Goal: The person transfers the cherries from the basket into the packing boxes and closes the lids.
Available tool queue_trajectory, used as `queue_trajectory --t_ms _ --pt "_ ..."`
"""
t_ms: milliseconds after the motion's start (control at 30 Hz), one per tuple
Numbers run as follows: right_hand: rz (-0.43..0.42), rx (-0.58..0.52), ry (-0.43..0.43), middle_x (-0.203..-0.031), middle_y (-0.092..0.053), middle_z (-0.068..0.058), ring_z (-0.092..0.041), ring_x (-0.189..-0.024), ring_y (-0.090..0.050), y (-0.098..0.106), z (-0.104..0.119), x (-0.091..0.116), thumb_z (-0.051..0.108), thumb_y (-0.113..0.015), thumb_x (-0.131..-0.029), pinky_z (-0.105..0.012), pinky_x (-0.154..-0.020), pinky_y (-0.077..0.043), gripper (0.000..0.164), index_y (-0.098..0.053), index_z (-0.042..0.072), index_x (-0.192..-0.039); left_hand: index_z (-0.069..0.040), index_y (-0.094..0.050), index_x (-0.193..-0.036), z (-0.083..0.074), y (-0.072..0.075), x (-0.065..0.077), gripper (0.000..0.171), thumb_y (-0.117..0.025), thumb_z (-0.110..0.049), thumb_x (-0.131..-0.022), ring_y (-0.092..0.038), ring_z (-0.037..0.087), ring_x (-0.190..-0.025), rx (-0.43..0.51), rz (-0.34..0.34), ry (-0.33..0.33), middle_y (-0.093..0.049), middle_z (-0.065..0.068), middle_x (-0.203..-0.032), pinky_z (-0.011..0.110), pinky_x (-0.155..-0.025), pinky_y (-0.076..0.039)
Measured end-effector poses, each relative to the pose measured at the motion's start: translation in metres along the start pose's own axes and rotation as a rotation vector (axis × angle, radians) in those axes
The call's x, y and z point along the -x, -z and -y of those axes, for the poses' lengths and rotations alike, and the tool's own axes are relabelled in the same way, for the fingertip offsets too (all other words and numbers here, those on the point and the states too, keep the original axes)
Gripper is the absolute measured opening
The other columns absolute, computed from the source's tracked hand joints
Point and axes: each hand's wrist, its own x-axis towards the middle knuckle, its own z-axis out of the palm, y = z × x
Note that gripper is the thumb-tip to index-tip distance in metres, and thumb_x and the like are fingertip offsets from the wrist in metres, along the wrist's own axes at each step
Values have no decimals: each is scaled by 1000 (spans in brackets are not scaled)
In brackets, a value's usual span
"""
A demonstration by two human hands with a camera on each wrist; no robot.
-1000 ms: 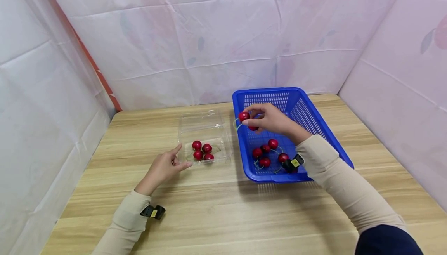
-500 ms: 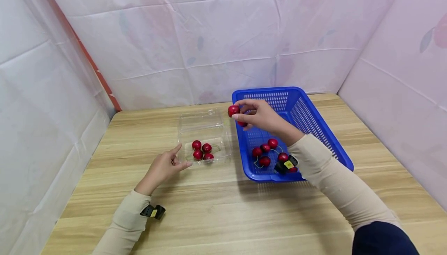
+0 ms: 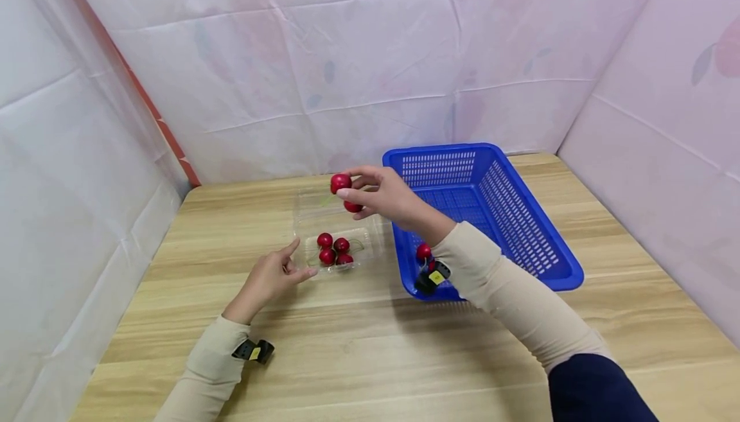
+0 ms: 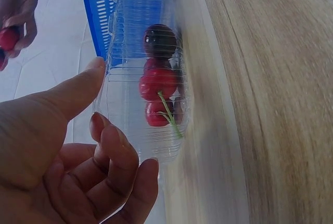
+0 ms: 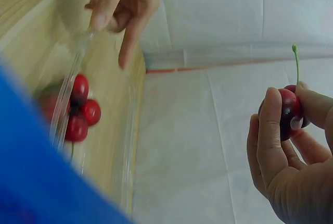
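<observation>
In the head view my right hand (image 3: 387,198) is raised over the back of the clear plastic box, pinching a pair of cherries (image 3: 341,183) between thumb and fingers. A green stem sticks up from them in the right wrist view. The lidded clear box (image 4: 122,104) lies open on the table with several cherries (image 3: 326,255) grouped in its near half. Beside the box's left edge is my left hand (image 3: 272,279), thumb and index finger spread. Its thumb tip touches the box's rim in the left wrist view, and the other fingers are loosely bent.
A blue plastic basket (image 3: 569,274) stands right of the box. Inside it a cherry (image 3: 424,252) shows; my right wrist and its camera hide part of the basket. Pale printed cloth (image 3: 370,56) hangs behind the wooden table (image 3: 358,358) and at both sides.
My right hand has carried the cherries leftward from above the blue basket to above the clear box. My left hand has stayed at the box's edge.
</observation>
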Motion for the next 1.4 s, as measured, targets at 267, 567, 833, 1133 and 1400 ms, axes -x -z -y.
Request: queue_trajectory --t_ms 267,567,833,1133,1400 --pt "18 -49 -32 -108 -58 -17 -26 -88 -65 -21 -5 -11 13 -65 -92 -42 -74 -56 38 -57 8 -129 2 -39 -144 0 0 -1 80 -73 -38 -84 -38 11 -55 16 3 7 -49 0 -65 26 -52 -35" --pt "-14 -214 -202 -115 -58 -18 -33 -100 -62 -28 -17 -23 15 -64 -93 -44 -84 -52 37 -56 8 -128 1 -39 -145 -1 0 -1 79 -73 -37 -85 -38 12 -56 22 8 21 -50 0 -66 27 -52 -35" --pt "-75 -204 -341 -117 -55 -17 -32 -103 -62 -27 -29 -31 14 -64 -93 -41 -83 -53 44 -51 6 -135 2 -38 -145 -1 1 0 78 -73 -35 -85 -40 13 -56 21 5 10 -51 1 -66 28 -53 -36" --pt "7 30 -400 -112 -51 -19 -28 -88 -65 -36 -35 -39 14 -61 -95 -38 -80 -54 35 -49 -3 -123 2 -37 -145 -1 1 0 82 -74 -38 -83 -42 13 -56 22 6 25 -53 1 -66 28 -54 -38" --pt "83 469 -351 -80 -57 -12 -25 -65 -68 -45 -41 -45 14 -60 -95 -37 -71 -56 19 -54 -2 -86 2 -36 -145 -2 0 -1 82 -73 -39 -84 -43 13 -57 35 4 14 -54 1 -68 29 -55 -38"
